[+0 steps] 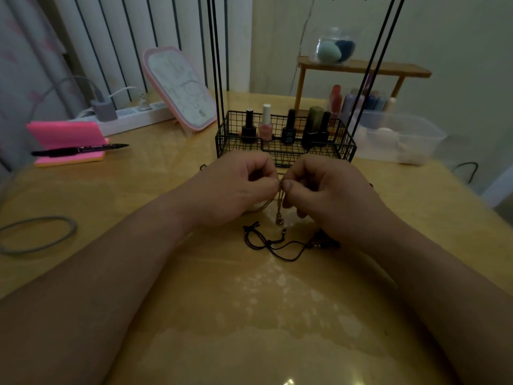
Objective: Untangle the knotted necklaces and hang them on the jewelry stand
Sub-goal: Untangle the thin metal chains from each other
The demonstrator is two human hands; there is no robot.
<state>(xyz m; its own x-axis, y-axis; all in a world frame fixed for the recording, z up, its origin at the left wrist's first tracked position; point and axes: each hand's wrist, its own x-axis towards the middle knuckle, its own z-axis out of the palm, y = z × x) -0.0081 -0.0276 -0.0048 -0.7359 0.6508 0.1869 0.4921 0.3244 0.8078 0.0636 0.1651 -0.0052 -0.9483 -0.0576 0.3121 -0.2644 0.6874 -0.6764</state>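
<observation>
Just in front of the jewelry stand (327,152), your left hand (236,190) and right hand (330,195) meet, each pinching the thin pale chain necklace (279,208). Your fingertips hide its knot, and only a short end dangles below them. Nearer you than the stand, a black cord necklace (266,243) lies on the table (249,315), partly hidden under your right hand. The stand's top is cut off.

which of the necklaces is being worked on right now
The thin pale chain, pinched between the left hand and right hand, with its pendant dangling. The black cord necklace lies on the table below them.
</observation>
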